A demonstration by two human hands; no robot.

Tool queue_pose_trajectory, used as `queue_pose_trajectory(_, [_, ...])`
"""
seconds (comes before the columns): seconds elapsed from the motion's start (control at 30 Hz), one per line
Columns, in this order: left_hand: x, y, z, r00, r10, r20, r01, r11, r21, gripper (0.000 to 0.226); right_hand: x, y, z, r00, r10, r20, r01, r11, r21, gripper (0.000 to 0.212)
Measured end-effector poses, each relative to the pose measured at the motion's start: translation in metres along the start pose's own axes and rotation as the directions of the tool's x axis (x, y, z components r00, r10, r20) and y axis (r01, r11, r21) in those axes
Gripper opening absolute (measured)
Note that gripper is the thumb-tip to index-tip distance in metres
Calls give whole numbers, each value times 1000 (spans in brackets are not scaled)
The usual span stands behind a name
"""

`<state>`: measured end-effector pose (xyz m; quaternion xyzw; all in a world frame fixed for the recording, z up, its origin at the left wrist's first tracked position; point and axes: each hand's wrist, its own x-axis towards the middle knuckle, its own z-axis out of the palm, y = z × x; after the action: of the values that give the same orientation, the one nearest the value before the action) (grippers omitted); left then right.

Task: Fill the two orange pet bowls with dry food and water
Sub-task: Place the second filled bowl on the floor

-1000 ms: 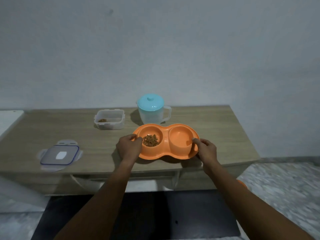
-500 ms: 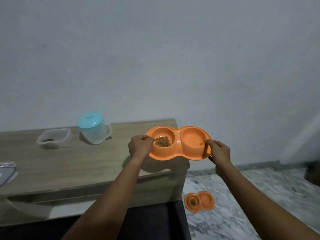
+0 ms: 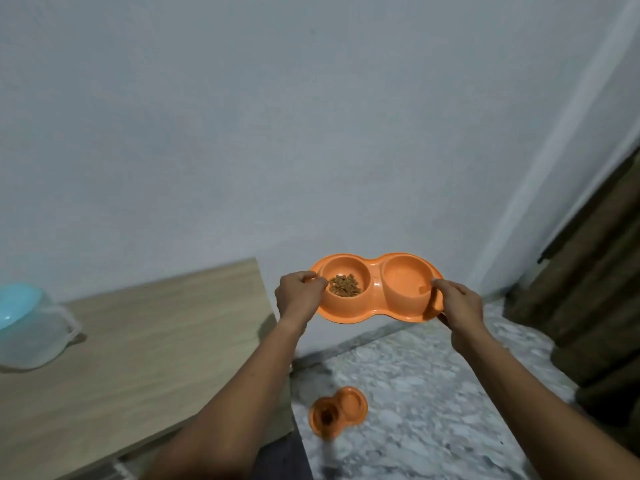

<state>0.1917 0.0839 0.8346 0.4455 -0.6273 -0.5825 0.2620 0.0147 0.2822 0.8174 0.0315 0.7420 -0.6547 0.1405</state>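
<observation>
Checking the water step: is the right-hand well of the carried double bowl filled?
Cannot tell: right well shows only orange plastic, clear water would not show; left well holds kibble.

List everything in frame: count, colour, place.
Orange plastic double pet bowl: 1, held in the air past the table's end.
Brown dry kibble: 1 small heap, in its left cup.
Second orange double pet bowl: 1, on the floor.
Clear plastic jug with light blue lid: 1, on table, far left.
Light wooden table: 1, left.
Grey speckled floor: right.
Brown curtain: 1, far right.
Left hand, right hand: 2, gripping the held bowl's ends.
</observation>
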Motion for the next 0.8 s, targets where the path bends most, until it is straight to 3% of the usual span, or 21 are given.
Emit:
queue_pose_trajectory(0.27, [31,-22,102,998,-53,45,50,997,52,37,102,18,-44,999,43,9,-43,997,-63,33])
queue_pose_trajectory(0.5, [64,-75,224,981,-174,-83,183,975,123,40,242,70,-63,979,137,153,-109,977,-181,31])
queue_pose_trajectory(0.67, [92,-137,308,935,-334,-119,351,917,188,50,334,122,-73,945,243,216,-172,937,-303,29])
queue_pose_trajectory(0.8, [119,-209,365,906,-389,-164,417,885,206,40,399,198,-69,923,305,234,-198,899,-391,27])
